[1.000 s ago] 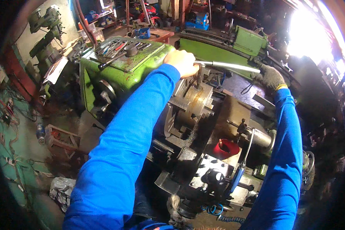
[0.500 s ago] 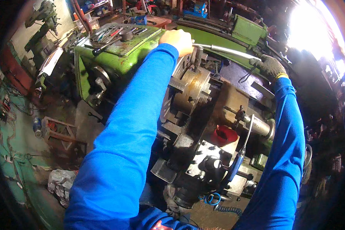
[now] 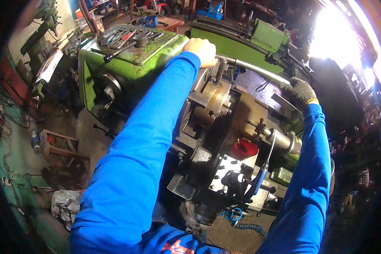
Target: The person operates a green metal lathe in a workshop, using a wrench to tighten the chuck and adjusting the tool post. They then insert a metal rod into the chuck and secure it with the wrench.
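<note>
My left hand (image 3: 201, 51), bare, is closed at the top of a chuck key (image 3: 221, 70), seemingly round its cross handle; the fingers' undersides are hidden. The key stands upright in the lathe chuck (image 3: 199, 120), whose jaws hold a round, rust-stained metal workpiece (image 3: 216, 95). From the key's top a long silvery bar (image 3: 254, 67) runs to the right. My right hand (image 3: 302, 91), in a grey knitted glove with a yellow cuff, is wrapped round the bar's far right end.
The green headstock (image 3: 152, 63) carries several hand tools on its top. Nearer me are the tool post (image 3: 224, 180), a red cup (image 3: 244, 148) and a blue-handled air gun (image 3: 260, 182) with a coiled hose. A second green lathe (image 3: 237, 44) stands behind. A wooden stand (image 3: 67, 148) is at left.
The bar has turned a little, its right end coming nearer me with my right hand. My left hand stays at the chuck key. The whole view has shifted slightly.
</note>
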{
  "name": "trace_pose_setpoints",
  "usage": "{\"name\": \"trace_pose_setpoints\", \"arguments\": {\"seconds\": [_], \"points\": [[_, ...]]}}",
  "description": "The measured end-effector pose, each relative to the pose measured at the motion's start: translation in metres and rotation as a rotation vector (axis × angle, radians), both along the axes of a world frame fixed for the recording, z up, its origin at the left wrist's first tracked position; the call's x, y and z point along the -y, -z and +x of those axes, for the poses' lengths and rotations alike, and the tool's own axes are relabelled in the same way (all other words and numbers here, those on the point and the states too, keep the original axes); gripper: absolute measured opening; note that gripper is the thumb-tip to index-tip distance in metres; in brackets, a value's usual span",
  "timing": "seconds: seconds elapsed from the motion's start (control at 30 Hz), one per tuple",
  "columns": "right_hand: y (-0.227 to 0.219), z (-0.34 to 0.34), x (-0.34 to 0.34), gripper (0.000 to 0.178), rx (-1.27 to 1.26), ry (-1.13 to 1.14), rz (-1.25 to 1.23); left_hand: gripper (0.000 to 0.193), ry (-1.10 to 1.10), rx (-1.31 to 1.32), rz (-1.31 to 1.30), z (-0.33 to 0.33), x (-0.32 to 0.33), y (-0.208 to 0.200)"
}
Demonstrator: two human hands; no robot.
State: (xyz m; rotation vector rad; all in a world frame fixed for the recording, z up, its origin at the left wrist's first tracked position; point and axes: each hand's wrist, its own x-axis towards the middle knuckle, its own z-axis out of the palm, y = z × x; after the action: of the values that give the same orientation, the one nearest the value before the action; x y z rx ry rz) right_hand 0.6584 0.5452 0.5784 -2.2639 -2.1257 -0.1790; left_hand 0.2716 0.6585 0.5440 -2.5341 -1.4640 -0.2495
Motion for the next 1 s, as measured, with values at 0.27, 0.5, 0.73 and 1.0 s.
{"name": "trace_pose_setpoints", "arguments": {"seconds": [0.27, 0.5, 0.73, 1.0], "points": [[0.027, 0.034, -0.022, 0.080, 0.045, 0.097, 0.028, 0.037, 0.016, 0.070, -0.033, 0.006, -0.010, 0.002], [0.003, -0.033, 0.009, 0.083, -0.010, 0.252, -0.027, 0.036, 0.007, 0.064, -0.034, -0.002, -0.015, 0.002], [-0.016, -0.071, 0.057, 0.084, -0.030, 0.331, -0.026, 0.041, 0.126, 0.015, 0.039, -0.006, -0.012, 0.000], [-0.001, -0.026, 0.043, 0.030, 0.143, 0.117, 0.037, 0.040, 0.169, 0.077, 0.018, -0.012, -0.014, 0.008]]}}
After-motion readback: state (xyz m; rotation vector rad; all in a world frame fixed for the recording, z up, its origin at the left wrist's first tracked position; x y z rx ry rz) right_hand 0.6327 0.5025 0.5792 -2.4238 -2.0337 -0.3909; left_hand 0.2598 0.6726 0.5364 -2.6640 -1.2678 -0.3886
